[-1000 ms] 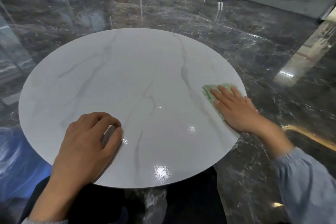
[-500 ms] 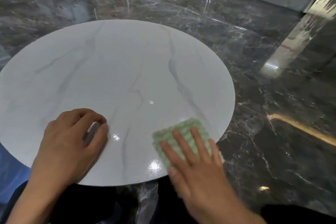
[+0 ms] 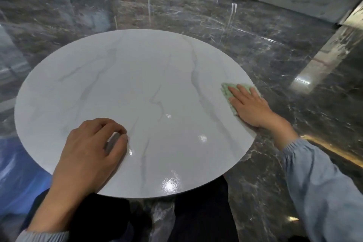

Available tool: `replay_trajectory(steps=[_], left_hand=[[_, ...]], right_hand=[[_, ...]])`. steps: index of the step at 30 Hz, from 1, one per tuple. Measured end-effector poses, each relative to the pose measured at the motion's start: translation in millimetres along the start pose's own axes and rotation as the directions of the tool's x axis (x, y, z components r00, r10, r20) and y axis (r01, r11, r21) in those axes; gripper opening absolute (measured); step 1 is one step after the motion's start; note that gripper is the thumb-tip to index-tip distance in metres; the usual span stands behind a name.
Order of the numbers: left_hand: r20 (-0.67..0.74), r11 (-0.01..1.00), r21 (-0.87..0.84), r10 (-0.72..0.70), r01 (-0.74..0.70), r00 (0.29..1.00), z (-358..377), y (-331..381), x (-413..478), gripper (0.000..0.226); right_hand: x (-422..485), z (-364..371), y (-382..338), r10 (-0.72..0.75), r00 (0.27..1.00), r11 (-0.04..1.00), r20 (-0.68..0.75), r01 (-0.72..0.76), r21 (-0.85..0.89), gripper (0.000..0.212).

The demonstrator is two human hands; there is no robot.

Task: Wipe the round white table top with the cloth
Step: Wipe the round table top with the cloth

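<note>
Our green cloth [image 3: 227, 92] lies at the right edge of the round white table top [image 3: 137, 84], right under our right hand [image 3: 250, 107]. That hand is flat on the cloth, with its fingers straight and a little spread, and it presses the cloth down. The cloth peeks out past the fingertips and beside the thumb. Our left hand [image 3: 92, 149] is well apart from the cloth, near the front of the table. Its fingers are curled in. It holds nothing and just rests on the table.
</note>
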State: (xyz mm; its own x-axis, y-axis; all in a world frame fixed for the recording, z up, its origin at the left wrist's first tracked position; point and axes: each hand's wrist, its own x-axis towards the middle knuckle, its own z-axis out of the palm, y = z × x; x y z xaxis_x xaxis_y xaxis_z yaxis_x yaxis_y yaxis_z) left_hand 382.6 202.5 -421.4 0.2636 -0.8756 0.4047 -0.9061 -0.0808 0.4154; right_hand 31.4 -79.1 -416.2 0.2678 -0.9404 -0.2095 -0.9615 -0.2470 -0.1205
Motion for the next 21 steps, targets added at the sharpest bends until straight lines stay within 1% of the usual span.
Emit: replay_trajectory(steps=[1,2,3,4,5,6,7,9,11,13,14,15,16,18,19,21], left_hand=[[0.0,1.0,-0.001,0.004,-0.004,1.0,0,-1,0,0.017],[-0.003,1.0,-0.002,0.005,-0.005,1.0,1,-1,0,0.015],[-0.006,1.0,-0.005,0.001,-0.001,1.0,1,-1,0,0.014],[-0.007,1.0,-0.01,-0.006,0.006,1.0,1,-1,-1,0.013],[-0.009,1.0,-0.016,-0.017,0.017,1.0,1,-1,-2,0.013],[-0.011,0.999,-0.022,-0.027,0.027,1.0,1,-1,-2,0.013],[-0.012,0.999,-0.032,-0.039,0.038,0.999,0,-2,-2,0.014],[-0.006,0.995,-0.064,-0.074,0.074,0.997,0,-3,-2,0.017],[-0.007,0.989,-0.092,-0.113,0.112,0.994,-1,-4,-3,0.021],[-0.011,0.987,-0.108,-0.121,0.119,0.993,-1,-5,-2,0.024],[-0.013,0.988,-0.104,-0.115,0.113,0.993,-1,-5,-2,0.024],[-0.011,0.989,-0.096,-0.111,0.11,0.994,-1,-6,-2,0.025],[-0.014,0.99,-0.089,-0.113,0.111,0.994,0,-6,-2,0.027],[-0.015,0.991,-0.07,-0.115,0.114,0.993,0,-6,-1,0.029],[-0.012,0.992,-0.064,-0.114,0.113,0.993,0,-6,0,0.03],[-0.005,0.992,-0.06,-0.108,0.107,0.994,1,-6,0,0.031]], right_hand=[[30,-2,12,0.011,1.0,1.0,-0.005,-0.011,-0.019,0.097],[52,-5,17,0.015,1.0,0.999,0.005,-0.015,-0.03,0.104],[63,-12,12,0.038,0.999,0.999,0.024,-0.037,-0.015,0.096],[65,-18,0,0.065,0.997,0.998,0.039,-0.065,0.002,0.081],[63,-21,-16,0.061,0.997,0.998,0.043,-0.062,0.017,0.068],[54,-24,-37,0.033,0.998,0.999,0.048,-0.034,0.033,0.06],[45,-26,-59,-0.021,0.998,0.999,0.057,0.019,0.041,0.057],[19,-18,-106,-0.193,0.979,0.981,0.065,0.194,-0.001,0.055],[-16,4,-151,-0.396,0.914,0.916,0.085,0.4,-0.038,0.054],[-64,25,-189,-0.589,0.802,0.802,0.095,0.595,-0.05,0.053],[-86,34,-200,-0.665,0.741,0.741,0.09,0.67,-0.046,0.053],[-103,39,-206,-0.708,0.701,0.702,0.086,0.712,-0.027,0.052],[-109,40,-206,-0.722,0.688,0.689,0.078,0.724,-0.01,0.052],[-102,35,-200,-0.701,0.711,0.713,0.057,0.701,0.026,0.052],[-91,30,-194,-0.674,0.737,0.739,0.047,0.674,0.023,0.052],[-61,22,-177,-0.579,0.814,0.815,0.038,0.58,-0.008,0.053]])
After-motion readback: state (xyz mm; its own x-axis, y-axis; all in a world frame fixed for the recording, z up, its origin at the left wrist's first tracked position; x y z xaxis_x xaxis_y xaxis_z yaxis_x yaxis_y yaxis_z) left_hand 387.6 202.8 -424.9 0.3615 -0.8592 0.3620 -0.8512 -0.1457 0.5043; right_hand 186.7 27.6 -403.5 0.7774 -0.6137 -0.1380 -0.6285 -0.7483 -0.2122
